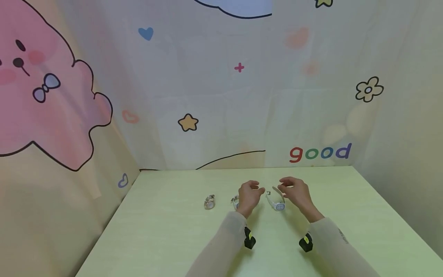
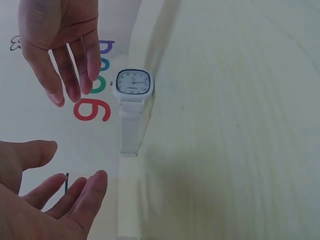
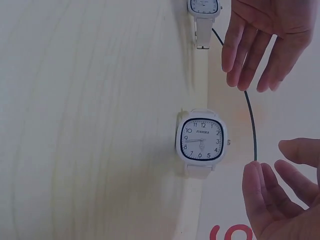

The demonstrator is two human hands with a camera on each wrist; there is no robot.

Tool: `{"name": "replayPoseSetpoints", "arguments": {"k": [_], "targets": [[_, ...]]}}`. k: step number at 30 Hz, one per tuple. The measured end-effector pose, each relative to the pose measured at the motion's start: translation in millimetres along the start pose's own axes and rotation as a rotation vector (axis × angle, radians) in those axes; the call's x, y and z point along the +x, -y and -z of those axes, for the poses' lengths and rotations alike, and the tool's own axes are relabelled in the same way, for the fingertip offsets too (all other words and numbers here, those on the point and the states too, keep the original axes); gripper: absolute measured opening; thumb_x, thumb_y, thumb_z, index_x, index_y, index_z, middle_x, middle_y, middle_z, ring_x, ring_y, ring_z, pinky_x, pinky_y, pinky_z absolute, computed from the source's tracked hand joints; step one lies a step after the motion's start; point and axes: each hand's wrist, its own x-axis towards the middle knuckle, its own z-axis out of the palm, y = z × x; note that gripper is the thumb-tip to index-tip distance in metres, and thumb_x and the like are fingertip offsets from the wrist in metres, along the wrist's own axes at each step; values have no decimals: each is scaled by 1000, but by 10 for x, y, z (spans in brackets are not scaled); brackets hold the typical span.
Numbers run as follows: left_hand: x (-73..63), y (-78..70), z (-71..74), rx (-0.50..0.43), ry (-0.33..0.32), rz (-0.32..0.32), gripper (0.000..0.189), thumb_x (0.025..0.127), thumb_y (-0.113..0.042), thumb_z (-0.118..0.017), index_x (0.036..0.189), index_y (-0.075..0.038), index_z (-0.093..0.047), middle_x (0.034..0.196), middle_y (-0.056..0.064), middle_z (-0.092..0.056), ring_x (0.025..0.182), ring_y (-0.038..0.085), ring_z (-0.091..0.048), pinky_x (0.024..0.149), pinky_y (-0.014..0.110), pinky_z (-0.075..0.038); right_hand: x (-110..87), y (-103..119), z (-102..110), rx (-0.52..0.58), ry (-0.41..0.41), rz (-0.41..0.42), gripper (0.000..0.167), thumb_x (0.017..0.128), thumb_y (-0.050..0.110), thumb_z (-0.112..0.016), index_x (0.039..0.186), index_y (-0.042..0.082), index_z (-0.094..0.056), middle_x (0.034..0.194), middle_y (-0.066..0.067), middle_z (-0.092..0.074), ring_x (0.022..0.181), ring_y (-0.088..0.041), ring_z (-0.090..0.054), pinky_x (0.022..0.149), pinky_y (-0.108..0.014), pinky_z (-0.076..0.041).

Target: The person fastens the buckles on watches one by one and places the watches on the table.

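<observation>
A white square-faced wristwatch (image 1: 279, 206) with a pale strap lies on the table between my hands. In the left wrist view the same watch (image 2: 134, 82) shows its dial and strap, and both hands are apart from it. My left hand (image 1: 250, 197), fingers loosely bent, hovers left of this watch and holds nothing. It partly covers a second white watch (image 1: 237, 205). My right hand (image 1: 295, 191) is relaxed and empty, its fingertips overlapping the strap's end in the head view. In the right wrist view the first watch's dial (image 3: 202, 141) faces the camera.
A metallic-looking wristwatch (image 1: 209, 202) lies farther left on the pale table (image 1: 155, 231). Behind the table's back edge hangs a printed curtain (image 1: 214, 84) with stars, hearts and the word "good". Similar printed cloth stands along the left side.
</observation>
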Motion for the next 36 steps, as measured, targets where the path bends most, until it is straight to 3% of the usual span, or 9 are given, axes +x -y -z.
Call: {"name": "replayPoseSetpoints", "arguments": {"k": [8, 18, 22, 29, 36], "targets": [[-13, 63, -162, 69, -10, 2, 30, 82, -21, -79, 107, -5, -71, 92, 6, -70, 82, 18, -64, 67, 29, -52, 23, -160, 28, -22, 11, -16, 35, 93, 15, -65, 121, -5, -62, 110, -24, -67, 92, -32, -70, 71, -30, -60], [-60, 127, -306, 122, -5, 68, 24, 80, -17, -80, 100, -7, -72, 85, 4, -70, 72, 12, -62, 60, 24, -48, 64, -362, 6, -9, 106, -188, 37, 92, 17, -68, 122, -4, -61, 112, -23, -67, 83, -20, -66, 67, -27, -58], [-64, 131, -355, 134, -22, 59, 23, 77, -14, -81, 96, -5, -72, 82, 4, -71, 70, 12, -62, 60, 24, -49, 79, -375, -20, -7, 114, -202, 36, 91, 17, -69, 119, -5, -62, 106, -21, -69, 78, -17, -66, 66, -27, -58], [-61, 128, -424, 154, -36, 118, 26, 74, -18, -85, 89, -6, -69, 85, 5, -67, 73, 15, -60, 63, 27, -50, 67, -387, -34, -23, 111, -217, 31, 88, 15, -70, 111, -5, -65, 97, -17, -68, 72, -14, -63, 63, -25, -56], [-62, 135, -453, 181, -36, 147, 21, 72, -18, -86, 77, -6, -69, 76, 2, -65, 69, 14, -56, 60, 26, -47, 72, -375, -62, -62, 140, -239, 31, 88, 14, -69, 112, -6, -67, 104, -19, -68, 78, -18, -62, 62, -23, -51]]}}
